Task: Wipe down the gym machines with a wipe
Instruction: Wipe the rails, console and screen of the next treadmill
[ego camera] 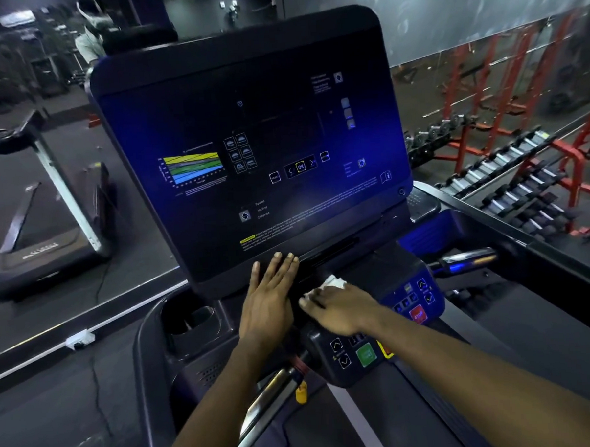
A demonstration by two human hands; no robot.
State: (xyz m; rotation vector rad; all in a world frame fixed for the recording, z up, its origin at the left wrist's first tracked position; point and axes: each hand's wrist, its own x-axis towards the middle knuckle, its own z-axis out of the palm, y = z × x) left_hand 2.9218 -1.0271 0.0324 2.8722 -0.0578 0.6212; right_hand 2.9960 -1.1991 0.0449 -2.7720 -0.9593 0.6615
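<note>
Below console [244, 72]: R hand [342, 309] presses wipe [334, 282], L hand [266, 293] flat; cupholder [176, 332] left.

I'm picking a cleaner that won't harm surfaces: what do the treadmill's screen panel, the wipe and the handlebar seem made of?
The screen panel: glossy dark plastic or glass, by its blue sheen; which is unclear. The wipe: thin white paper or cloth, crumpled under the right hand. The handlebar: likely polished metal, by its bright streaked reflections.
</note>
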